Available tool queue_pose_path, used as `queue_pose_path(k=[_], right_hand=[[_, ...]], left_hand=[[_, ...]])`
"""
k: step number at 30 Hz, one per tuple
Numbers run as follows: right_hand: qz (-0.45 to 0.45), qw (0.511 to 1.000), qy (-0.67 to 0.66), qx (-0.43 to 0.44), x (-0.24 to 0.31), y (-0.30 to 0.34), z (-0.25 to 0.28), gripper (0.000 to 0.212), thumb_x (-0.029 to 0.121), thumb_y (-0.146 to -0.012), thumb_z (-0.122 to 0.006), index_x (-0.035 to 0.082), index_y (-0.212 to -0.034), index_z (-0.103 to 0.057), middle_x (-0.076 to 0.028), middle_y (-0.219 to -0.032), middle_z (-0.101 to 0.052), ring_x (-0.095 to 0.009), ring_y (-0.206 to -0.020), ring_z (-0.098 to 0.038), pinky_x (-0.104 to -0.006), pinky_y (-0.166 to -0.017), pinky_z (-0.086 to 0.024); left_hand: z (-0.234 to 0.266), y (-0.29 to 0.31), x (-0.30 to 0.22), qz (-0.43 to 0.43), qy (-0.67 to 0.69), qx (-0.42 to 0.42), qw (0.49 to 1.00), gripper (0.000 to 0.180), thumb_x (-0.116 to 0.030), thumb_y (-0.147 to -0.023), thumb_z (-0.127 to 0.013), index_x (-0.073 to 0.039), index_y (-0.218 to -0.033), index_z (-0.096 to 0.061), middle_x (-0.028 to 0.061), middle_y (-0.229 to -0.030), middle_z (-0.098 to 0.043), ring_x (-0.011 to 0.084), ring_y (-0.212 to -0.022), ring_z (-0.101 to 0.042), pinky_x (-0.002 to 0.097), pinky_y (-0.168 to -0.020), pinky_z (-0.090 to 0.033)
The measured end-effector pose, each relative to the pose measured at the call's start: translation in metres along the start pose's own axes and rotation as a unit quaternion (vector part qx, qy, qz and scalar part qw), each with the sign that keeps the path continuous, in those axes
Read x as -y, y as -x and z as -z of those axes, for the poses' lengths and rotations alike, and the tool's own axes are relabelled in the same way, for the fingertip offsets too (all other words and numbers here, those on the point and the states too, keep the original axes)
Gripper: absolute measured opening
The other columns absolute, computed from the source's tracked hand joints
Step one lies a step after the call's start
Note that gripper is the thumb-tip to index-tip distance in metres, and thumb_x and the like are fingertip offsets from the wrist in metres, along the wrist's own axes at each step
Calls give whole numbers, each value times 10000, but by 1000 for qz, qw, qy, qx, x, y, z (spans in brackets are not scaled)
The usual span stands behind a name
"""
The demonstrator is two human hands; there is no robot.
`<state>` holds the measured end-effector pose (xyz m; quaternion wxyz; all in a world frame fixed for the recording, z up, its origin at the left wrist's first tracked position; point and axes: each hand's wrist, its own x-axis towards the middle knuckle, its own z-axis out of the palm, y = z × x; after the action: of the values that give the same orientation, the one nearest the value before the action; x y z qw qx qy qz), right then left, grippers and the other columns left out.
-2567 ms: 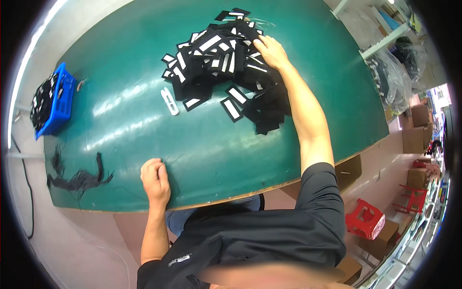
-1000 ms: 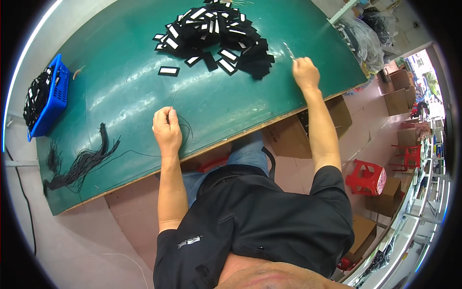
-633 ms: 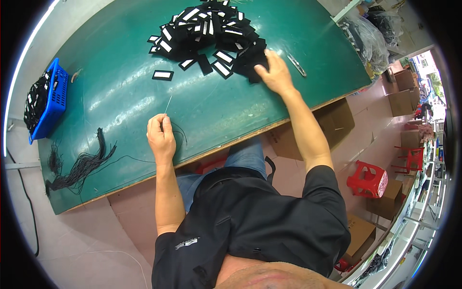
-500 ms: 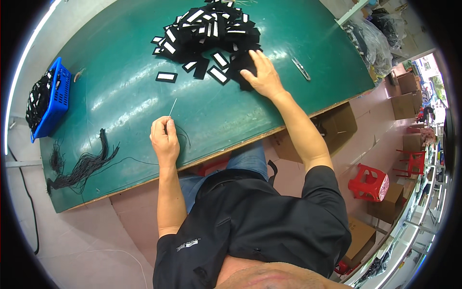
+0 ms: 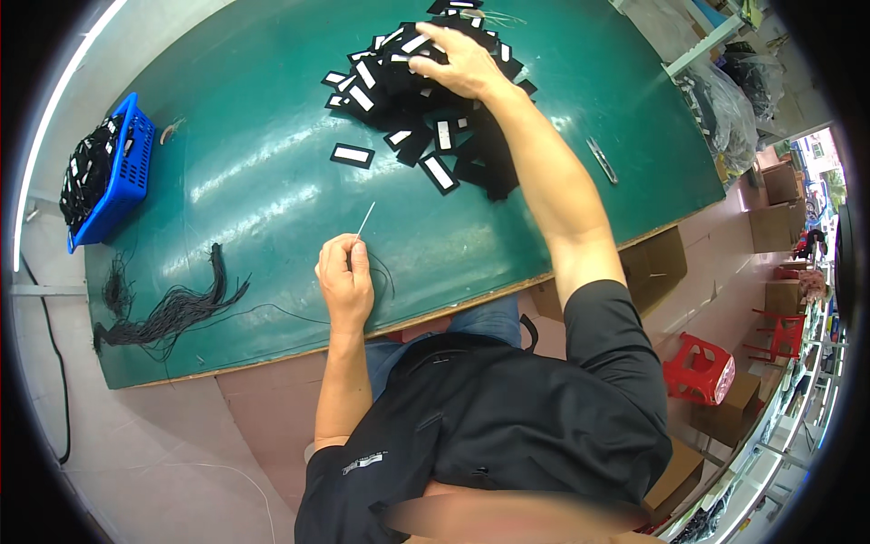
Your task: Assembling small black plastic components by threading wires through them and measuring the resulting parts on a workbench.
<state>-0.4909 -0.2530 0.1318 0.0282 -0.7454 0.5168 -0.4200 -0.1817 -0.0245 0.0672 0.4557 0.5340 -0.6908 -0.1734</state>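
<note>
At twelve o'clock on the green counter (image 5: 263,204) sits a loose heap of black patches (image 5: 399,93) with white strips (image 5: 352,155). The right hand (image 5: 460,69) is half open over it, contact unclear from here; at seven o'clock the left hand (image 5: 346,285) pinches a needle (image 5: 367,218).

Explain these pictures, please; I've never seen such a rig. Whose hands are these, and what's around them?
There is no machine here: these are a person's own bare hands, seen by a wide fisheye camera worn on their head, so straight edges look bent. The left hand holds a thin, pale needle-like rod. The right hand, fingers spread, is over a pile of black pieces with white strips; contact is unclear. The green table also bears a blue basket, dark threads and a slim tool.
</note>
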Motion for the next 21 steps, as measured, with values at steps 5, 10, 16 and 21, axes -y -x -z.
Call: queue_pose_path(k=[5, 10, 16, 21], right_hand=[[125, 989, 37, 70, -9, 48, 17, 699, 337, -823, -797, 157, -1451, -550, -178, -1446, -556, -374, -1331, -524, -466, -1109, -436], [95, 990, 64, 85, 11, 113, 69, 682, 310, -833, -789, 125, -1444, -551, -177, -1452, -551, -374, -1321, -532, -469, -1101, -438], [84, 984, 118, 108, 25, 174, 57, 665, 289, -822, -802, 100, -1417, -573, -172, -1455, -548, -375, -1294, -548, -460, -1084, -448], [69, 995, 68, 15, 31, 146, 22, 590, 249, -823, -805, 84, -1355, -611, -177, -1416, -571, -371, -1227, -579, -453, -1047, -465]], left_hand=[[0, -1, -2, 4, 11, -9, 1000, 81, -102, -954, -656, -24, -930, -651, 118, -975, -693, 320, -890, -643, 424, -796, -493], [1, -2, -4, 1, 35, 1, 999, 75, -94, -951, -653, -24, -926, -651, 120, -976, -695, 319, -894, -645, 424, -801, -493], [3, -1, -2, -15, 28, 12, 999, 94, -73, -975, -636, 16, -969, -665, 133, -987, -693, 259, -870, -655, 354, -795, -516], [1, 1, 1, -13, 16, -3, 1000, 101, -84, -978, -638, 11, -973, -671, 127, -975, -691, 252, -856, -651, 346, -785, -513]])
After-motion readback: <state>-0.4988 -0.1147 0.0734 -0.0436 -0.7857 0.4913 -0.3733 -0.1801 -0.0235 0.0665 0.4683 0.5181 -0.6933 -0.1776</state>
